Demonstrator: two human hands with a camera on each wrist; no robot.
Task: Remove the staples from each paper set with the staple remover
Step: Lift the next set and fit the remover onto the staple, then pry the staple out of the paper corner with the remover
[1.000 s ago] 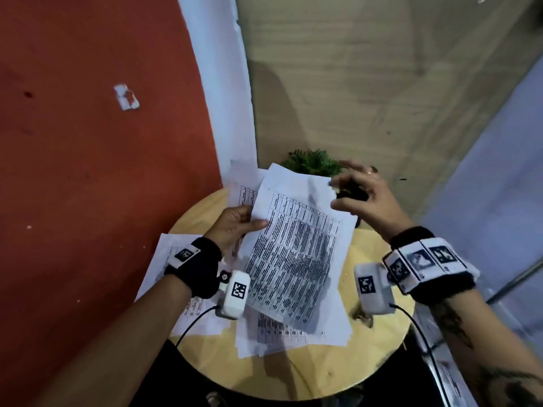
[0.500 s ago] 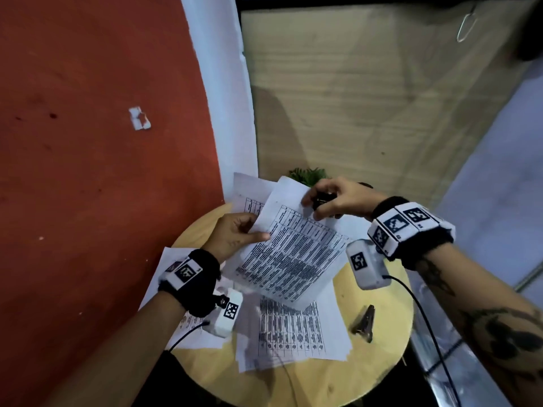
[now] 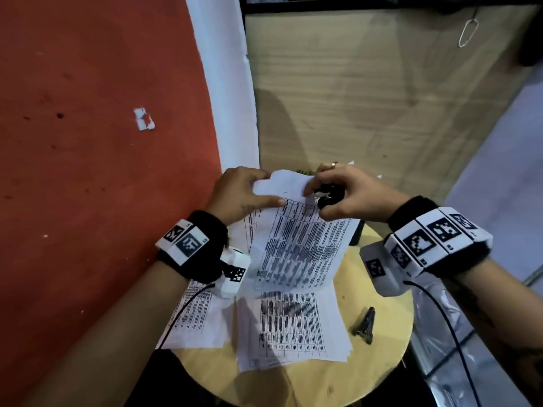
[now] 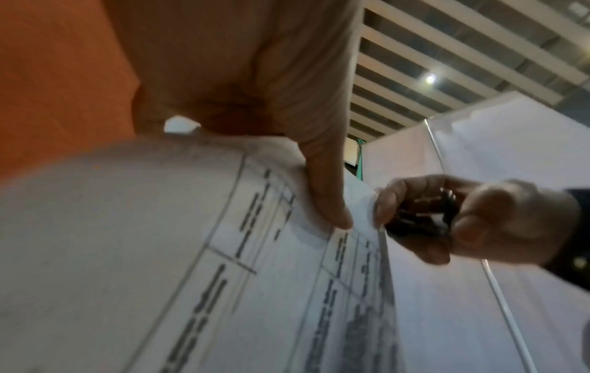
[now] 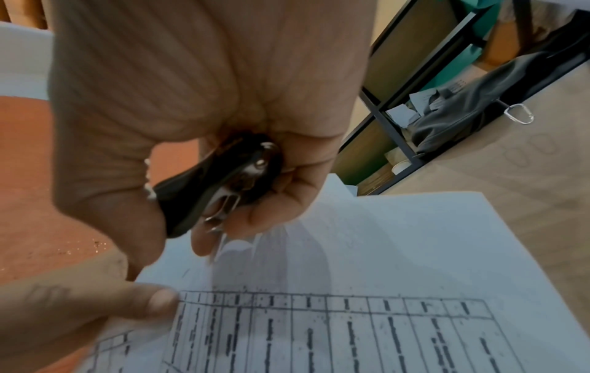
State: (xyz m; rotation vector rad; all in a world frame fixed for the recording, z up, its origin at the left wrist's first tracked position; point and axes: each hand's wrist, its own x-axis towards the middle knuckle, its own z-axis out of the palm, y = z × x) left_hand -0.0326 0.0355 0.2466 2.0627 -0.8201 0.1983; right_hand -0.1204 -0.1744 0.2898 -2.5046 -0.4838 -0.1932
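Note:
My left hand (image 3: 244, 192) pinches the top edge of a printed paper set (image 3: 296, 248), thumb on its face, and holds it raised above the round wooden table (image 3: 379, 368). The same thumb (image 4: 328, 202) presses the printed paper set (image 4: 159, 252) in the left wrist view. My right hand (image 3: 346, 198) grips a black staple remover (image 3: 327, 195) at the set's top right corner. In the right wrist view the staple remover (image 5: 220, 186) has its metal claws at the paper set (image 5: 367, 277) near a curled corner. No staple is plainly visible.
More printed sheets (image 3: 291, 327) lie flat on the table under the raised set, with another stack (image 3: 194, 315) at the left. A dark metal clip (image 3: 364, 321) lies on the table's right side. Red wall at left, wooden panel behind.
Both hands rose and came together at the paper's top edge. My left hand shifted from the sheet's left side to its top. The right hand brought the staple remover onto the corner.

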